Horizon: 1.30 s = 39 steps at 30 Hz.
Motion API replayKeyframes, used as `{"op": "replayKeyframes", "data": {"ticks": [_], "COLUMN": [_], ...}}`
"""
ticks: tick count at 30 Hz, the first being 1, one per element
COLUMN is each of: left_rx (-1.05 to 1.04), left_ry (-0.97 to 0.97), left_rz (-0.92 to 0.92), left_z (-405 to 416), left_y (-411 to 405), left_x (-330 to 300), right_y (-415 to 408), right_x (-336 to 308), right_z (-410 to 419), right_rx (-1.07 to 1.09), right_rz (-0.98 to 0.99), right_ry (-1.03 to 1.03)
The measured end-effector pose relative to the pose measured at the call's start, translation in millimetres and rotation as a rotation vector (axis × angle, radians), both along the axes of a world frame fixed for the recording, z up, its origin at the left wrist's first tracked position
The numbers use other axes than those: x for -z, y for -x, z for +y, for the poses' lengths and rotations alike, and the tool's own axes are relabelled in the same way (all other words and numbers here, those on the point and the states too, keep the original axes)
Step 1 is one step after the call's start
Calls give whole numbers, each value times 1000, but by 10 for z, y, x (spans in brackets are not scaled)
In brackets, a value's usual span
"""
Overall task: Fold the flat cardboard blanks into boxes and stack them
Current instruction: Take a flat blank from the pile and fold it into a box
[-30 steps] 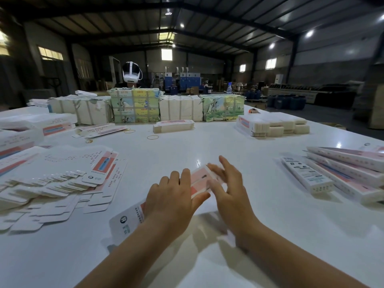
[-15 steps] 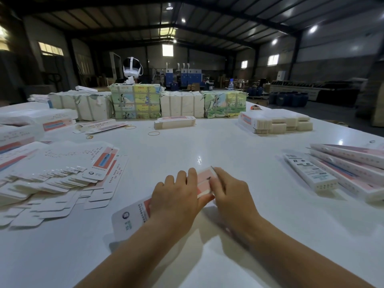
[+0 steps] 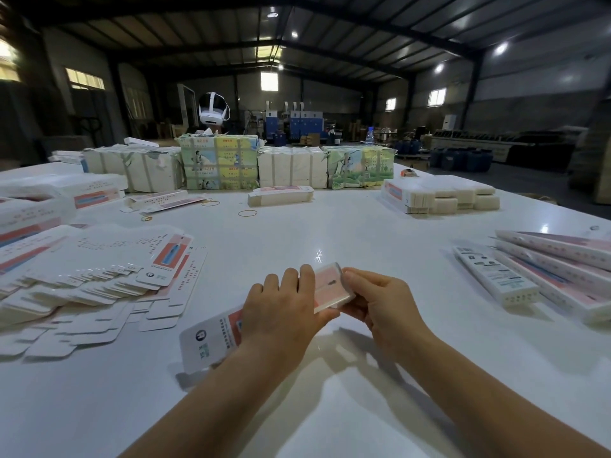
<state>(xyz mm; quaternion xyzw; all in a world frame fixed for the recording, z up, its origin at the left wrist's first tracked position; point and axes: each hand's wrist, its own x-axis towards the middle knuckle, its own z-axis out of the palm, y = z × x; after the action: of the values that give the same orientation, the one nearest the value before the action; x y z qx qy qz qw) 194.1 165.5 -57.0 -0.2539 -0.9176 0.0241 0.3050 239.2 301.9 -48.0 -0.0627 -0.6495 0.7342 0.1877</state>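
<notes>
Both hands are on one long cardboard box [image 3: 330, 287] right in the middle of the white table [image 3: 330, 226]. The left hand [image 3: 281, 312] is wrapped over its middle, fingers curled over the top and thumb underneath, so the printed end pokes out past the wrist. The right hand [image 3: 380, 299] pinches the far end of the same box, fingertips on the end flap. Off to the left of the left hand there's a big fanned-out pile of flat blanks [image 3: 99, 279]. To the right of the right hand sit a few finished boxes [image 3: 529, 272] lying side by side. Well beyond both hands, wrapped bundles [image 3: 291, 166] line the far edge.
</notes>
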Motion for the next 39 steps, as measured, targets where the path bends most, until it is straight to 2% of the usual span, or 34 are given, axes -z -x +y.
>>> {"op": "replayKeyframes", "data": {"ticks": [3,7,8,15,21,27,32,39], "left_rx": [34,62,83,100,110,113,105,101], "left_ry": [-8,-63,-82,-45,18,-1,-9,17], "left_rz": [7,17,67,218,254,225,234,239], "left_z": [-11,-20,-21,-40,-17,-4,-23,22], "left_y": [27,-11,-8,49,48,46,53,1], "left_x": [38,-5,4,-1,-1,6,15,48], "right_y": [-23,-46,-47,-38,-36,-20,5,0], "right_x": [-7,-17,-20,-46,-53,-8,40,71], "right_z": [-25,-34,-32,25,62,61,36,40], "right_rx": [59,66,70,127,235,257,340,412], "right_rz": [67,90,87,-82,-16,62,74,101], "right_ry": [-101,-88,-79,-87,-261,-377,-618,-795]}}
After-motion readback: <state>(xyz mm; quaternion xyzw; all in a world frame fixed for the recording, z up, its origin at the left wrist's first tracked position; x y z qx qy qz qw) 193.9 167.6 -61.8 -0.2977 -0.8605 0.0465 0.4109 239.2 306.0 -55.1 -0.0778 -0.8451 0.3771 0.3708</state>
